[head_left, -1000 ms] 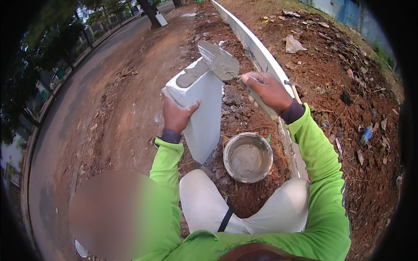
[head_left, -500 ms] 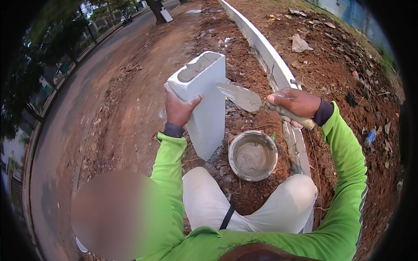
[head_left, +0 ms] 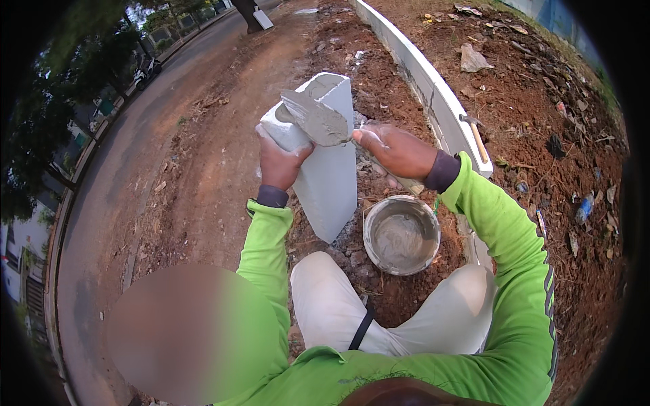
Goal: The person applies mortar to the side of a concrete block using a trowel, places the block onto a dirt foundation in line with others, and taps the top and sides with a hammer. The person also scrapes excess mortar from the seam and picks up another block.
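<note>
A tall white lightweight block (head_left: 326, 186) stands on end in front of me, with grey mortar on its top face. My left hand (head_left: 279, 161) is closed on its upper left edge, thumb on the near side. In my right hand (head_left: 401, 154) is a trowel (head_left: 315, 119), its mortar-smeared blade lying across the top of the block. That blade hides part of the mortar there. Below my right hand, between the block and my knee, sits a bucket (head_left: 436, 238) with wet grey mortar inside.
A low white block wall (head_left: 413, 66) runs away on the right, with a hammer (head_left: 476, 137) resting on its near end. Beyond lies red soil with litter and a plastic bottle (head_left: 584, 208). A road (head_left: 112, 169) curves along the left; a tree trunk (head_left: 246, 15) stands far off.
My right hand has moved left, bringing the trowel from beside the block onto its top face. The hammer on the wall now shows fully. My left hand keeps its hold.
</note>
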Demonstrator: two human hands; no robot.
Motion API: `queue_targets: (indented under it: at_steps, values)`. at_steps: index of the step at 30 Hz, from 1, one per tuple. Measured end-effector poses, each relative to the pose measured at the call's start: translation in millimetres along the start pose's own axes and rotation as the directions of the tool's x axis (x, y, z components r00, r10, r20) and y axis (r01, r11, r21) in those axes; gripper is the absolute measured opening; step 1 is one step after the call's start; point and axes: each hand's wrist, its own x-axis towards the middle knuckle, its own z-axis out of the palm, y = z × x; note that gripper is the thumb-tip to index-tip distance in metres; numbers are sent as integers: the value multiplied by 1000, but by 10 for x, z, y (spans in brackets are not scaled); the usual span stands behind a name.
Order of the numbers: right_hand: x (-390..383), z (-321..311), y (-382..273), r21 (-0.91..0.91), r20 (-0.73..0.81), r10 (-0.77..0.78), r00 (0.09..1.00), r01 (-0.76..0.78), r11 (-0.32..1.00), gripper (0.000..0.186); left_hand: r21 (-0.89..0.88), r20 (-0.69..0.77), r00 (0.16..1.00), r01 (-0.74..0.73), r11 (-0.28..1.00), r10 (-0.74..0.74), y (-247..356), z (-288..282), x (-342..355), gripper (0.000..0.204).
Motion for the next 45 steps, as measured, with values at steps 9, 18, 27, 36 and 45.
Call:
queue_targets:
  at_steps: [9,18,27,36,45]
  values:
    - [-1736,232,1269,-290,307,685,660,-621,728,44,4,-59,996,74,997,-74,-89,-87,-19,78]
    - [-1628,633,1751,-597,213,604,768,-387,703,50,50,-142,989,54,997,-46,-853,157,-885,100]
    - [-1568,717,1596,-210,-158,121,980,-153,966,45,-117,-396,918,-37,992,-13,-811,233,-1267,86]
    - [-1662,362,1223,-175,-224,-5,975,-35,984,59,91,-298,951,-56,994,81,369,-243,-773,73]
    - [-517,464,813,184,-70,-365,928,372,910,146,-208,222,968,-67,976,113,1925,-776,-244,47]
